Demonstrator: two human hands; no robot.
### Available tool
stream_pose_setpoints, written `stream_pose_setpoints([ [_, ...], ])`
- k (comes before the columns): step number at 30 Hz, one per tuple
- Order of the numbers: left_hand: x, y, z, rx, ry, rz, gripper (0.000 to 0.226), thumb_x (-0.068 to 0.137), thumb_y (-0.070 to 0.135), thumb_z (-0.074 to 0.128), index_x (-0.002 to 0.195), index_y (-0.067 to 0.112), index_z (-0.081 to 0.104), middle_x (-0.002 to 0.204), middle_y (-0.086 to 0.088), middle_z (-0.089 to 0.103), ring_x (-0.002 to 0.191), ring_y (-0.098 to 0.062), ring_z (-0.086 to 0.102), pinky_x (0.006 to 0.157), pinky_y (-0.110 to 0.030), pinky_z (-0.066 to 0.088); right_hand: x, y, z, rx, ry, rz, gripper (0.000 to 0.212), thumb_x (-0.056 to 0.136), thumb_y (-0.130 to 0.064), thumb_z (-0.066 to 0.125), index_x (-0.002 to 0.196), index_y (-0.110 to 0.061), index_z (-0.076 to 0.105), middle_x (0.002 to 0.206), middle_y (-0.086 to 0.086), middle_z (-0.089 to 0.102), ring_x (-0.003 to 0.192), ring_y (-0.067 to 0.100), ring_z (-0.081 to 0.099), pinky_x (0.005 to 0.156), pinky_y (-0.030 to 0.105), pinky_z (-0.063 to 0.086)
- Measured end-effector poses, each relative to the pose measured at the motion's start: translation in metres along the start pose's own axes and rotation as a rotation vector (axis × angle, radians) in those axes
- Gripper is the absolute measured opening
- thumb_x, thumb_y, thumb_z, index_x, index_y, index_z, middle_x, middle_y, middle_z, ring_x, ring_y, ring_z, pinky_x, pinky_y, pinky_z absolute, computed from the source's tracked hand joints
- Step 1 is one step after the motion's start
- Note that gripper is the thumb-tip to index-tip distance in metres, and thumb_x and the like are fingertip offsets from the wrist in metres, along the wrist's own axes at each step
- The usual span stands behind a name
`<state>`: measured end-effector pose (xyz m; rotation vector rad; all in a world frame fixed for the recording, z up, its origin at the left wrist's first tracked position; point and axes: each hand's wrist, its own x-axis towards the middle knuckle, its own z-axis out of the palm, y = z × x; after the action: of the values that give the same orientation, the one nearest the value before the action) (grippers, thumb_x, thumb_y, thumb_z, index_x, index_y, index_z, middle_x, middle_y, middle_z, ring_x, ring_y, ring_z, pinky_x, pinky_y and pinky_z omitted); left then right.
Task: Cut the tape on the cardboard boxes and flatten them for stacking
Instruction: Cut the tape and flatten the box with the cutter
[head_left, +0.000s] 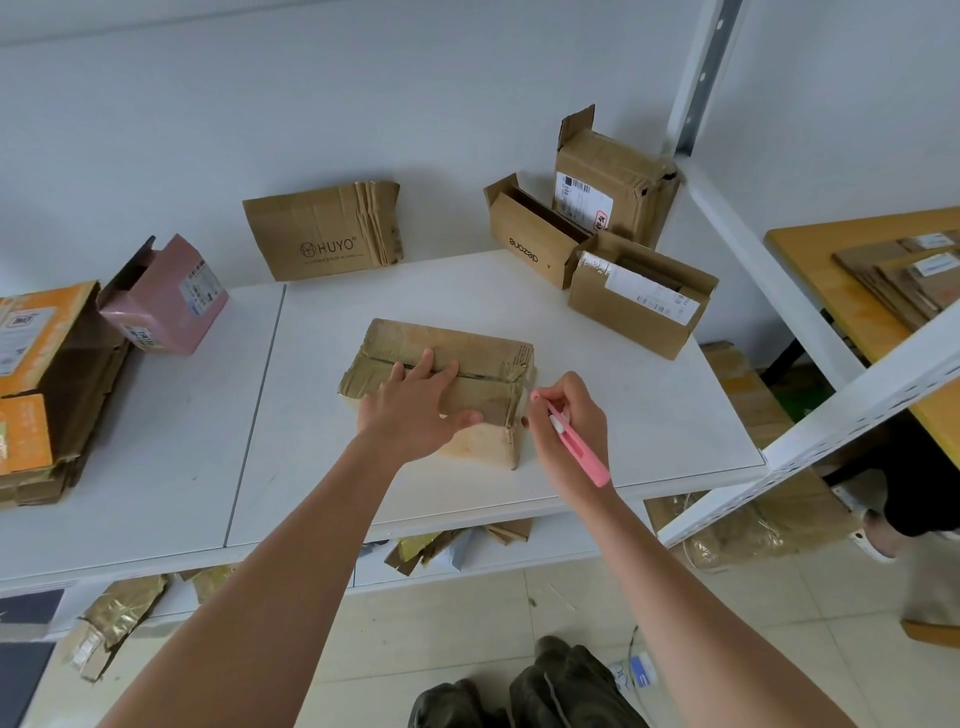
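A worn brown cardboard box lies on the white shelf in front of me, its top seam running left to right. My left hand rests flat on the box top, fingers straight and reaching the seam, thumb along the near edge. My right hand grips a pink utility knife just off the box's right end, with the knife's tip near the taped corner.
Three open brown boxes stand at the back right. A flattened HUYO box leans on the wall. A pink box and an orange stack sit left. Flattened boxes lie on a wooden table at right. Cardboard scraps lie below.
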<state>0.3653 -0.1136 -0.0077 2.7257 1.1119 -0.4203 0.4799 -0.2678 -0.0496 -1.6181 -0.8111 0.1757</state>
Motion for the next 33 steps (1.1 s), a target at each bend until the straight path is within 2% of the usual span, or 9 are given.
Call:
stream_pose_setpoints([
  [5,0.001,0.000,0.000,-0.005,-0.004,-0.003,0.082,0.083,0.082,0.035,0.153,0.045,0.013,0.164,0.014,-0.001,0.152,-0.026,0.007,0.108,-0.050,0.037,-0.011,-0.003,-0.002,0.058,0.002,0.037,0.017,0.095,-0.004,0.057,0.082,0.000,0.047,0.067,0.017,0.053,0.062,0.038,0.057,0.057,0.056,0.054],
  [12,0.000,0.000,-0.001,-0.029,0.002,-0.003,0.081,0.084,0.080,0.037,0.153,0.044,0.014,0.164,0.014,0.000,0.152,-0.025,0.006,0.111,-0.050,0.034,-0.025,-0.006,-0.014,0.102,-0.087,0.090,0.018,0.094,-0.002,0.057,0.080,-0.009,0.048,0.075,0.021,0.059,0.068,0.043,0.060,0.062,0.061,0.052],
  [14,-0.001,0.000,-0.001,-0.097,0.000,0.003,0.080,0.086,0.075,0.041,0.154,0.041,0.016,0.164,0.011,0.000,0.152,-0.027,0.003,0.115,-0.051,0.026,-0.018,-0.005,-0.023,0.128,-0.137,0.110,0.017,0.093,-0.007,0.059,0.079,-0.010,0.049,0.075,0.021,0.060,0.069,0.041,0.061,0.063,0.056,0.055],
  [17,0.000,-0.003,-0.002,-0.152,-0.007,0.004,0.080,0.087,0.074,0.044,0.154,0.041,0.016,0.164,0.012,-0.002,0.152,-0.025,0.000,0.117,-0.051,0.021,0.002,0.010,-0.037,0.040,-0.091,0.020,0.011,0.090,-0.011,0.059,0.084,-0.011,0.050,0.069,0.002,0.057,0.056,0.011,0.053,0.050,0.027,0.046],
  [19,0.000,-0.004,-0.001,-0.112,-0.005,0.000,0.081,0.085,0.077,0.041,0.154,0.044,0.014,0.164,0.015,-0.003,0.152,-0.022,0.000,0.116,-0.052,0.024,0.020,0.034,-0.048,-0.277,-0.102,-0.041,0.010,0.090,-0.008,0.060,0.095,-0.012,0.053,0.078,-0.003,0.055,0.066,0.008,0.053,0.055,0.026,0.048],
  [22,-0.001,-0.004,0.001,-0.080,0.002,-0.004,0.081,0.083,0.081,0.037,0.153,0.046,0.013,0.163,0.018,-0.005,0.152,-0.019,0.000,0.114,-0.052,0.028,0.041,0.073,-0.063,-0.985,-0.346,-0.005,0.031,0.088,-0.013,0.064,0.117,-0.015,0.054,0.107,0.004,0.058,0.098,0.021,0.055,0.073,0.032,0.053],
  [24,-0.001,-0.004,0.001,-0.083,0.000,-0.010,0.082,0.082,0.082,0.037,0.152,0.047,0.012,0.162,0.019,-0.006,0.152,-0.017,0.000,0.113,-0.051,0.028,0.049,0.091,-0.067,-1.148,-0.419,0.059,0.036,0.090,-0.018,0.064,0.125,-0.015,0.053,0.122,0.007,0.056,0.109,0.023,0.054,0.083,0.033,0.054],
  [30,-0.003,-0.003,0.001,-0.140,-0.004,-0.033,0.081,0.082,0.080,0.041,0.152,0.048,0.014,0.162,0.023,-0.007,0.152,-0.014,-0.003,0.114,-0.050,0.029,0.063,0.103,-0.062,-1.182,-0.486,0.219,0.030,0.096,-0.021,0.057,0.125,-0.013,0.054,0.125,0.009,0.053,0.115,0.025,0.051,0.091,0.037,0.052],
  [33,-0.002,-0.004,-0.001,-0.288,-0.021,-0.048,0.074,0.086,0.074,0.044,0.151,0.048,0.020,0.161,0.025,-0.005,0.151,-0.011,-0.006,0.116,-0.052,0.025,0.077,0.080,-0.049,-0.903,-0.333,0.191,0.037,0.096,-0.011,0.057,0.132,-0.014,0.052,0.126,0.011,0.053,0.117,0.025,0.050,0.088,0.033,0.051],
])
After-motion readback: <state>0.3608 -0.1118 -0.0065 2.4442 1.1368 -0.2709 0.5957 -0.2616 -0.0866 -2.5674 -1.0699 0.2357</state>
